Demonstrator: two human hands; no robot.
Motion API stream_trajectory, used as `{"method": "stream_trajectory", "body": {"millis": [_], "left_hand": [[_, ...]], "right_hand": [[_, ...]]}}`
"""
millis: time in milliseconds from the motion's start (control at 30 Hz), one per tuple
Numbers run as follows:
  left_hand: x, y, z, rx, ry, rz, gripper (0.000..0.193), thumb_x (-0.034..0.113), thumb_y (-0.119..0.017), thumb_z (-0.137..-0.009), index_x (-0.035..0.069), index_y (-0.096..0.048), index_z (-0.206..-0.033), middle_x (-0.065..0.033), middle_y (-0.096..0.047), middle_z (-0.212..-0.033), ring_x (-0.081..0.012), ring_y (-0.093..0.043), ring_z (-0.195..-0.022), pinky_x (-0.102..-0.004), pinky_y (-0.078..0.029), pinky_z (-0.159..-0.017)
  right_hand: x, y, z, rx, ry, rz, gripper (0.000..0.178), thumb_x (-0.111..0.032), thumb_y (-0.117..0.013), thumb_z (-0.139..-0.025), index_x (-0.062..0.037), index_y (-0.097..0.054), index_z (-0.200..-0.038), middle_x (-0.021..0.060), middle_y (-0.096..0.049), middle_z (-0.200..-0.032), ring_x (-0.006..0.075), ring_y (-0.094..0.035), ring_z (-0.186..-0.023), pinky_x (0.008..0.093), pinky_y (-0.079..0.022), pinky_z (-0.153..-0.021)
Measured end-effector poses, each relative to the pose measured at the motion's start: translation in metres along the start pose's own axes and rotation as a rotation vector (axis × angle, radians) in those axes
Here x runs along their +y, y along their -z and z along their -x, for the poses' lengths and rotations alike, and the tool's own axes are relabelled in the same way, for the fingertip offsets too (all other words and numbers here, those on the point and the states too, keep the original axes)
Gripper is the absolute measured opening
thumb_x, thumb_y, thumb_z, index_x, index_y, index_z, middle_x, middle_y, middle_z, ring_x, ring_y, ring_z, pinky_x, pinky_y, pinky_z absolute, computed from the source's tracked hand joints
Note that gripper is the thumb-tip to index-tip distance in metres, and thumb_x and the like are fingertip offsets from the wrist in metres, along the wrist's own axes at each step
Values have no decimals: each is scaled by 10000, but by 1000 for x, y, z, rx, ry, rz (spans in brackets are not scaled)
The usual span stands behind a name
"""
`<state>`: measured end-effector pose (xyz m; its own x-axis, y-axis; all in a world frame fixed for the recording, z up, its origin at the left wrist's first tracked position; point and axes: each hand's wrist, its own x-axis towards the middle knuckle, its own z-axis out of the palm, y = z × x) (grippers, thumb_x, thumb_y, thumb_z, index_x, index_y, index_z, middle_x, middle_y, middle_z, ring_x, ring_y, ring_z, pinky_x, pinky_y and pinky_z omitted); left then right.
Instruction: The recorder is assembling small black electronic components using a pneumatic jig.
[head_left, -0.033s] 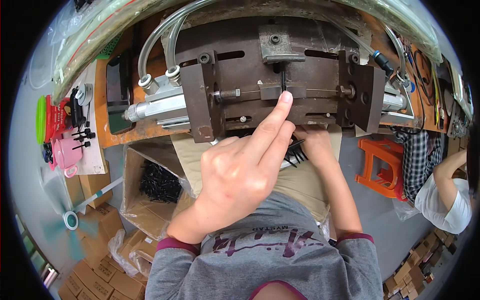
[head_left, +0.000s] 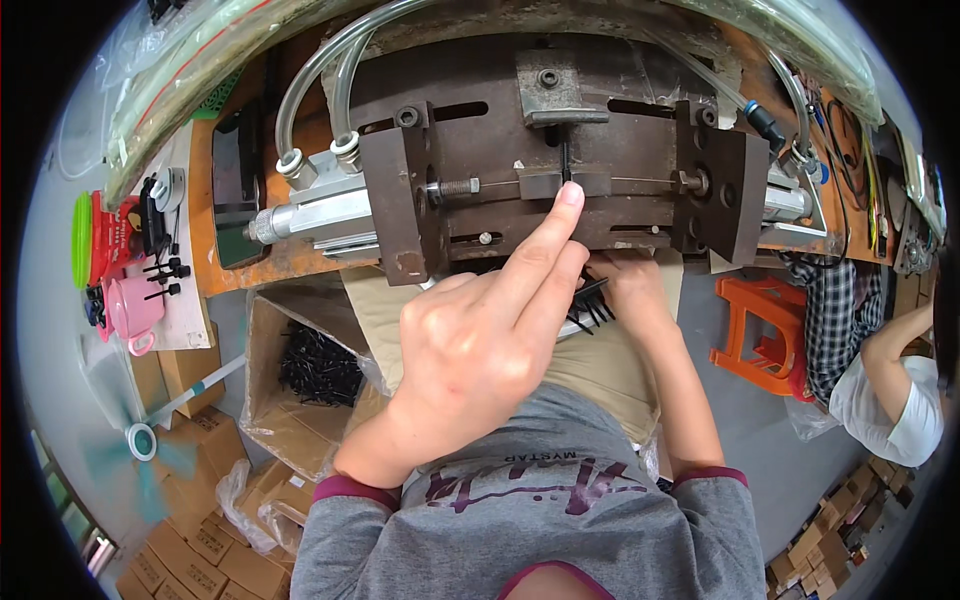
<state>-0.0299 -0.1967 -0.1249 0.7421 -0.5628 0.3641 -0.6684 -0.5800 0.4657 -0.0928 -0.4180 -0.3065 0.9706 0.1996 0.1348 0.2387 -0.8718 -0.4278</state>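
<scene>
My left hand (head_left: 470, 340) reaches up to a brown metal clamping fixture (head_left: 640, 145). Its index finger is stretched out, with the tip on the lower end of a thin black rod (head_left: 566, 150) that crosses a small metal block (head_left: 540, 186). The middle finger lies just below the index finger; the thumb is hidden. Under the fixture's near edge, my right hand (head_left: 638, 288) has curled fingers, partly out of sight. Beside it several thin black pieces (head_left: 592, 305) stick out over a white surface, largely covered by my left hand. What the right fingers grip is unclear.
Air cylinders (head_left: 335, 215) with clear hoses flank the fixture. A carton of black parts (head_left: 320, 365) stands at lower left, near a fan (head_left: 142, 441). A phone (head_left: 238, 190) lies on the bench. An orange stool (head_left: 755, 325) and another person (head_left: 890, 390) are at right.
Both hands hold nearly the same place, and the black rod stays under my left index fingertip. The fan's blades have turned.
</scene>
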Motion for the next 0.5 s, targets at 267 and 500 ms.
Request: {"method": "stream_trajectory", "body": {"millis": [267, 500], "left_hand": [[4, 9, 23, 38, 80, 320, 358, 150, -878, -675, 31, -736, -982, -99, -733, -1012, -214, -725, -852, -283, -588, -698], [9, -9, 44, -263, 224, 580, 249, 83, -826, -745, 5, -730, -962, -132, -734, -902, -237, -732, -776, -278, -582, -660]], "right_hand": [[-58, 95, -1, -109, -334, -704, 108, -7, -734, -803, 26, -725, -905, 97, -714, -832, 177, -694, -724, 284, -548, -640], [-94, 135, -10, -99, -509, -1489, 177, 85, -739, -790, 72, -672, -954, 111, -701, -881, 125, -684, -690, 221, -562, -604]]}}
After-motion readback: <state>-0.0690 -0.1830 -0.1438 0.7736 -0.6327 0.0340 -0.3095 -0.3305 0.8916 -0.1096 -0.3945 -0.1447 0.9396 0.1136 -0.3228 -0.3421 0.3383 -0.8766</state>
